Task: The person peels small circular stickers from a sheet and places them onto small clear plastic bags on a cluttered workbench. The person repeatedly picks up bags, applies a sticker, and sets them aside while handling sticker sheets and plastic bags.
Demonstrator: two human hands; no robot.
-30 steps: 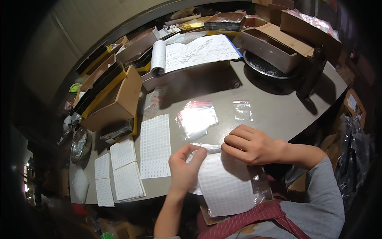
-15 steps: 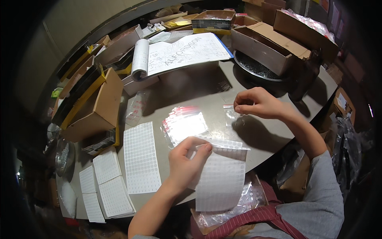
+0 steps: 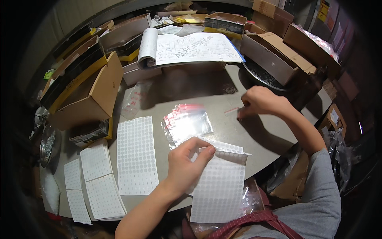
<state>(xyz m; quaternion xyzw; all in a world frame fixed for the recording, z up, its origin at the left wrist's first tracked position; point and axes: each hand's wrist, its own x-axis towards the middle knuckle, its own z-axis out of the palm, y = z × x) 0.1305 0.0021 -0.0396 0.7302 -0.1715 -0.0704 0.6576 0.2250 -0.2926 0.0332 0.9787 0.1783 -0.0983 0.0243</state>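
The left hand [image 3: 187, 165] comes up from the lower edge on a bare forearm, bent at the wrist, its back facing the camera. Its fingers [image 3: 205, 153] curl down and pinch the top edge of a white rectangular sheet of small round stickers [image 3: 219, 191], which hangs from the fingertips over the near rim of the grey round table [image 3: 262, 135] toward the person's lap. Just above those fingertips lies a loose stack of small clear zip bags with red seal strips [image 3: 187, 121], flat on the table. To the left of the hand, near but apart, a second white dot sticker sheet [image 3: 136, 155] lies flat, and farther left sit several smaller white sticker sheets [image 3: 93, 179].

The right hand [image 3: 260, 101] reaches out across the table on an arm in a grey sleeve, elbow low at the right, wrist stretched forward. Its fingers are drawn together, pinching one end of a small clear bag with a red strip [image 3: 232, 111] that sticks out to the left of the fingertips, just at the table's surface; whether it touches the table I cannot tell.

Beyond both hands, an open white ring binder [image 3: 191, 47] rests on brown cardboard boxes [image 3: 95, 91].
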